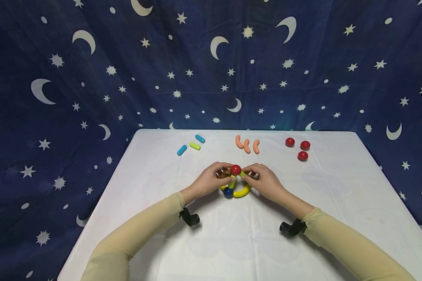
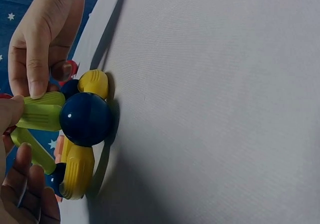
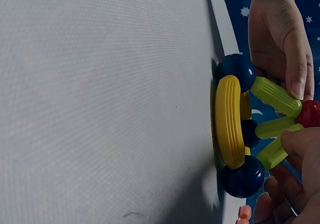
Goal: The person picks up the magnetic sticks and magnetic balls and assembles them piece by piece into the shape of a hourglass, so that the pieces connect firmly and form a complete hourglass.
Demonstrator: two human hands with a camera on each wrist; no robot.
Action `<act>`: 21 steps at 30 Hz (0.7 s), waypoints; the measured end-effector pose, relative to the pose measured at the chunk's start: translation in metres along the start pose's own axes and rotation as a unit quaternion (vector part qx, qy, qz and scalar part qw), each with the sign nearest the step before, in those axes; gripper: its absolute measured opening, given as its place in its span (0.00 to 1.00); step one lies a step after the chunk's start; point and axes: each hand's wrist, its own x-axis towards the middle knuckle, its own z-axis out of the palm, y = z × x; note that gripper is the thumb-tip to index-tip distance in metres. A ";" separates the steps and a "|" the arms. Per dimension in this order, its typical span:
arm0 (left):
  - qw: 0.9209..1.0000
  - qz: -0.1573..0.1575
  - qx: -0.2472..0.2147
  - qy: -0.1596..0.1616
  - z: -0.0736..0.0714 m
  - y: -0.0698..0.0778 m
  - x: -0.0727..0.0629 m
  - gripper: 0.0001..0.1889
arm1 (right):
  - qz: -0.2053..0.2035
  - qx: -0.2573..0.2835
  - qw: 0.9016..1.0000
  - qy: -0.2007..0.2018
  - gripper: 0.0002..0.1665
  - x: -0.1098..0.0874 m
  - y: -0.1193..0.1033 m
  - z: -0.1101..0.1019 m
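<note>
Between the two hands stands a small pyramid frame. Its base has yellow curved rods joined by dark blue balls. Light green straight rods slope up from these balls to a red ball at the top. My left hand pinches a green rod close to the red ball, its thumb on the near side. From the other side my right hand pinches another green rod just below the same ball. Fingers partly hide the rods' upper ends.
Farther back on the white table lie two blue rods and a green rod at left, three orange curved rods in the middle, and three red balls at right. A starry dark blue cloth hangs behind.
</note>
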 end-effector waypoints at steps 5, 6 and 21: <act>1.000 0.001 0.003 0.001 0.000 0.000 0.000 0.23 | 0.003 0.004 1.000 0.000 0.16 0.000 0.000 0.000; 1.000 0.001 0.004 0.001 0.001 0.000 0.000 0.24 | 0.003 0.005 1.000 0.001 0.16 0.000 0.000 0.000; 1.000 -0.018 0.020 0.014 -0.004 -0.006 0.000 0.24 | 0.001 0.001 1.000 -0.014 0.19 0.001 0.017 -0.005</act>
